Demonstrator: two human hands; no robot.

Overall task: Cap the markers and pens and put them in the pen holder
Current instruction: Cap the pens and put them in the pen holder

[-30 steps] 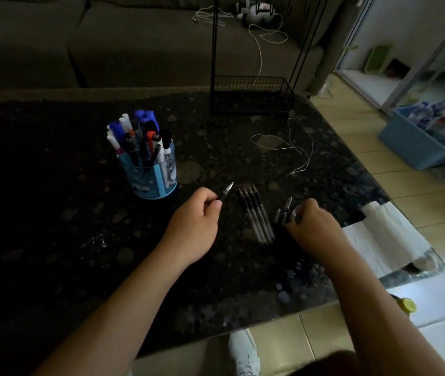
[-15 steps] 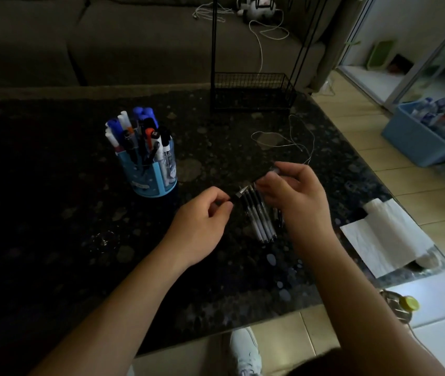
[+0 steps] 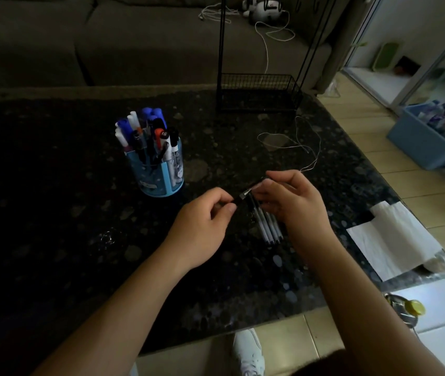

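Above the dark speckled table (image 3: 53,185), the left hand (image 3: 205,221) curls its fingers around the back end of a pen (image 3: 242,196), held slanting up to the right. The right hand (image 3: 290,203) pinches a dark cap (image 3: 256,183) between thumb and fingertips at the pen's front end; whether the cap is fully seated cannot be told. Beneath the right hand, a row of other pens (image 3: 268,227) lies side by side on the table. The blue pen holder (image 3: 159,176) stands upright to the left, crowded with markers. A white paper towel (image 3: 394,240) lies at the table's right edge.
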